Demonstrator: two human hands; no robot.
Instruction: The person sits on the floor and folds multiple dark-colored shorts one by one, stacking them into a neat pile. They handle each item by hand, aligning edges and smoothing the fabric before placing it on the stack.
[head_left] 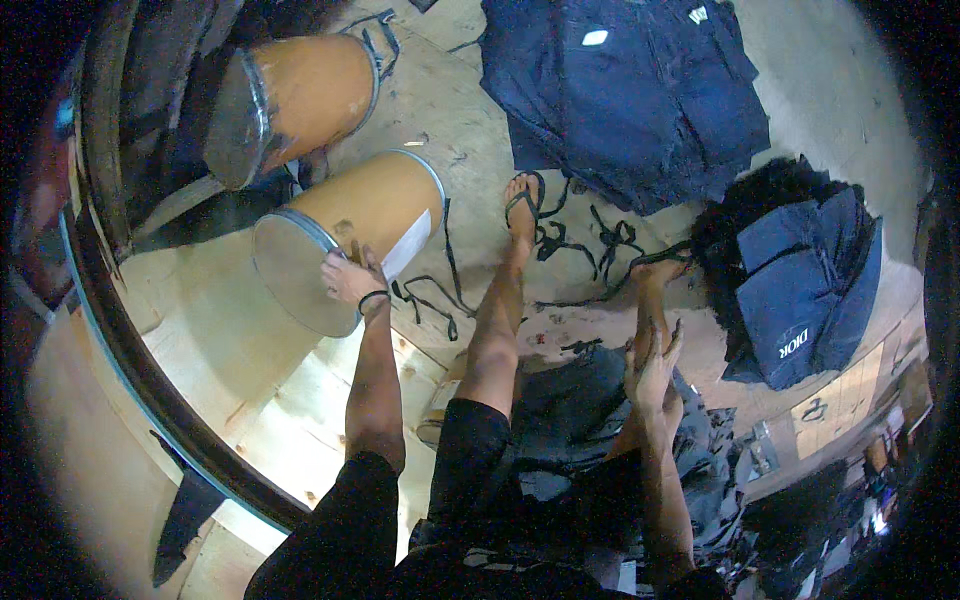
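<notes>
A brown fibre drum with metal rims (365, 200) lies on its side to my left, its round pale end facing left. My left hand (355, 280) grips the rim at that end, with fingers curled over it and a dark band on the wrist. My right hand (652, 375) is off to the right in front of my lower leg, its fingers stretched out and nothing in them. Beneath and around that hand spreads a heap of dark grey cloth (570, 400).
A second brown drum (320, 95) lies farther off at left. Navy cloth pieces (630, 90) are stacked at the far side, and a printed navy piece (800, 270) lies at right. Black cords (600, 240) trail around my sandaled foot (522, 205). A dark curved edge (160, 400) runs along the left.
</notes>
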